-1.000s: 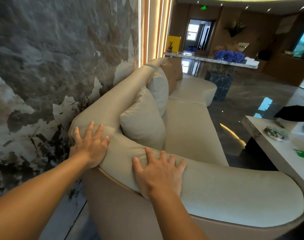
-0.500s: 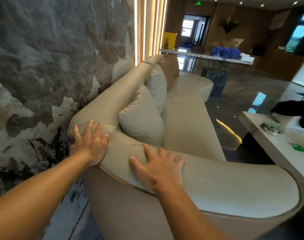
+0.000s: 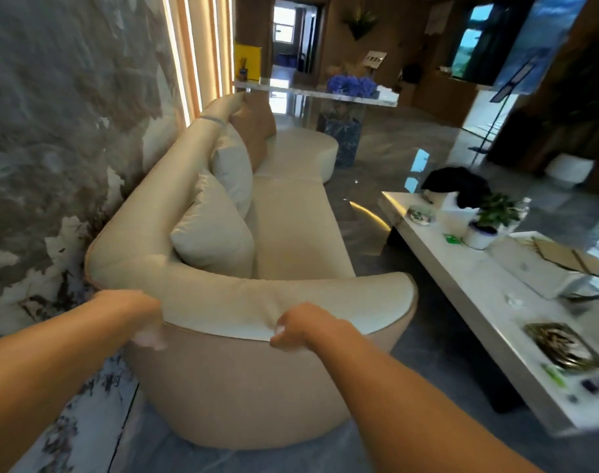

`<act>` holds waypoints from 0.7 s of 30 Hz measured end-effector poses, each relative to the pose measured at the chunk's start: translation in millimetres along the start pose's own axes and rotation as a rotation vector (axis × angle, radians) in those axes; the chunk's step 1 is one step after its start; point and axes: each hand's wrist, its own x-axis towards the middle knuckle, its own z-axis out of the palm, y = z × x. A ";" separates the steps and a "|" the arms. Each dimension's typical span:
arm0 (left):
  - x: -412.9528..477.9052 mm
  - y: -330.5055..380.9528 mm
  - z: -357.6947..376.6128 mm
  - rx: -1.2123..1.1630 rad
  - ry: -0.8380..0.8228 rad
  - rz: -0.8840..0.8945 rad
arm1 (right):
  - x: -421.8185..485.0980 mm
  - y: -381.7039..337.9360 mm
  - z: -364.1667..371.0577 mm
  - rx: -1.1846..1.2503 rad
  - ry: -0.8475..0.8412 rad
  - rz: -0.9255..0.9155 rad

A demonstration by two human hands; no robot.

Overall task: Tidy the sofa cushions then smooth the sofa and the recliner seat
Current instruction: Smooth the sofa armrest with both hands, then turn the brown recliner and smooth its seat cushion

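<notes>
A cream leather sofa (image 3: 291, 230) runs away from me along the left wall. Its near armrest (image 3: 308, 298) curves across in front of me. Two cream cushions (image 3: 212, 233) (image 3: 233, 165) and a tan cushion (image 3: 257, 131) lean against the backrest. My left hand (image 3: 144, 319) is blurred at the armrest's outer left corner, fingers pointing down. My right hand (image 3: 291, 327) sits at the armrest's near seam with its fingers curled under. Neither hand visibly holds anything.
A marble wall (image 3: 52, 131) stands close on the left. A long white coffee table (image 3: 462, 295) on the right carries a potted plant (image 3: 485, 227), a laptop (image 3: 530, 268), a black item (image 3: 458, 182) and small things. Glossy floor lies between it and the sofa.
Both hands have slid back off the top of the armrest to its near outer edge and curled. The view has pulled back and turned right, showing more of the coffee table.
</notes>
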 end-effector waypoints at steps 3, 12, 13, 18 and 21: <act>-75.7 24.7 -23.5 -0.026 0.085 0.056 | -74.7 12.7 -28.7 -0.047 -0.106 0.084; -353.0 76.5 -49.5 -0.005 0.354 0.182 | -370.2 27.6 -80.7 0.105 -0.069 0.181; -383.5 81.5 -53.2 -0.008 0.375 0.197 | -401.0 27.8 -85.5 0.127 -0.044 0.187; -516.6 117.1 -64.5 -0.003 0.436 0.319 | -526.8 35.5 -93.9 0.172 0.036 0.226; -582.8 139.7 -61.9 0.040 0.437 0.395 | -585.9 42.0 -82.2 0.175 0.082 0.245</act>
